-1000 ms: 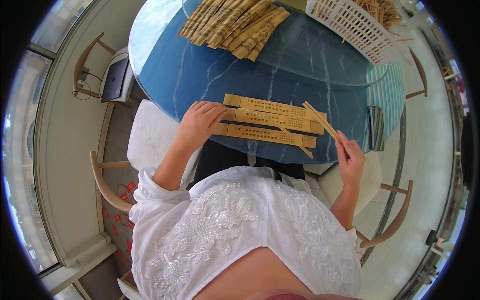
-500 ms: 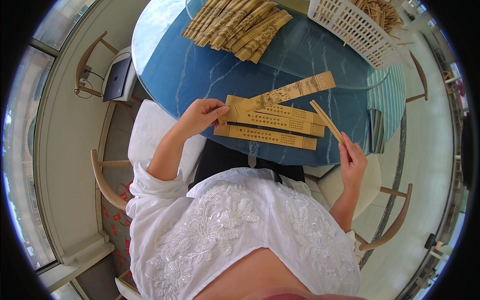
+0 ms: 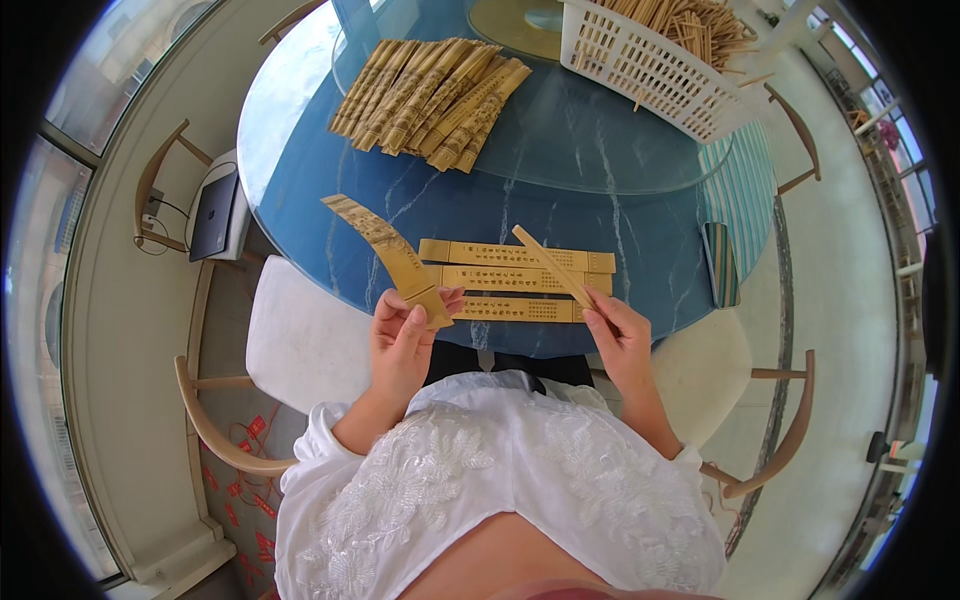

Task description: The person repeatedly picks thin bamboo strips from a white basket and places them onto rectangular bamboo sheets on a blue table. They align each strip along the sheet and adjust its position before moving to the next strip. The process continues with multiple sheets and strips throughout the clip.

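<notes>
Between the thumb and fingers of my left hand (image 3: 404, 340) is one end of a tan paper chopstick sleeve (image 3: 385, 250); its other end sticks up and curves to the left. My right hand (image 3: 622, 335) pinches a pair of wooden chopsticks (image 3: 550, 262) near their lower end, and they slant up to the left. Behind the hands several flat printed sleeves (image 3: 520, 281) lie side by side on the blue table. The chopsticks pass in front of these sleeves. The sleeve and the chopsticks are apart.
A heap of filled-looking sleeves (image 3: 430, 95) lies on the blue round table (image 3: 290, 225), farther back. A white plastic basket (image 3: 640, 80) of loose chopsticks (image 3: 690, 30) stands at the far right. A striped folded cloth (image 3: 721, 262) lies at the right edge. Chairs flank me.
My left hand has drawn its sleeve toward me and tipped it upright, off the other sleeves. My right hand has moved left with the chopsticks. The view has shifted somewhat.
</notes>
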Demonstrator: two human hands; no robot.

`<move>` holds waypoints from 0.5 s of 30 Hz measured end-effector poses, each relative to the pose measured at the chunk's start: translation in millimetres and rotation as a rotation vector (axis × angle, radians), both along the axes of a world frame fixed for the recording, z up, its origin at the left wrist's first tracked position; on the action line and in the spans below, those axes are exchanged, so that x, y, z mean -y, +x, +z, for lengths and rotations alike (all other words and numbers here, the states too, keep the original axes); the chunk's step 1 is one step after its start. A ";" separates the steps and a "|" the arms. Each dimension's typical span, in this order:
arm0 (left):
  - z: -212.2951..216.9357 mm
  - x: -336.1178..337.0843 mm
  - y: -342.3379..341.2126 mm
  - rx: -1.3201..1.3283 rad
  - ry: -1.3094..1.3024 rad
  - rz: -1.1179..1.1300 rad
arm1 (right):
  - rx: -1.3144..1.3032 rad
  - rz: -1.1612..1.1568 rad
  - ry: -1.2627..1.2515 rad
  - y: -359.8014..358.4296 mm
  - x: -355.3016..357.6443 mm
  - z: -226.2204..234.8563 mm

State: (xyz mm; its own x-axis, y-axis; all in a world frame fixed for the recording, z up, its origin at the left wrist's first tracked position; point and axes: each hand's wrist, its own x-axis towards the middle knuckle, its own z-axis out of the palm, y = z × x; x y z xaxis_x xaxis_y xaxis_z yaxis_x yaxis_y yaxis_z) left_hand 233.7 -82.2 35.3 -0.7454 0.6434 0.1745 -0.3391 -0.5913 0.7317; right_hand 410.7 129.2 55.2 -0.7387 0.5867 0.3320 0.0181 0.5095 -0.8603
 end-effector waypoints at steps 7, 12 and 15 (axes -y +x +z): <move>2.4 -40.1 26.3 -0.031 -0.323 -0.123 | 0.045 0.191 -0.305 -25.4 29.4 11.4; -11.7 -49.0 34.1 0.035 -0.229 -0.144 | 0.052 0.179 -0.376 -28.2 34.3 4.3; -13.0 -50.2 35.4 0.044 -0.206 -0.161 | 0.129 0.119 -0.349 -27.4 35.7 3.8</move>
State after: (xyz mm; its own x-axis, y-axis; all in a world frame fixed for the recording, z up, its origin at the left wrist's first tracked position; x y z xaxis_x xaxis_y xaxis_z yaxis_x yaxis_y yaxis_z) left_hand 269.1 -32.0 22.3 -0.6348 0.7727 -0.0022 -0.4504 -0.3676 0.8137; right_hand 383.3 93.5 59.0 -0.8311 0.5555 0.0276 0.0956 0.1914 -0.9768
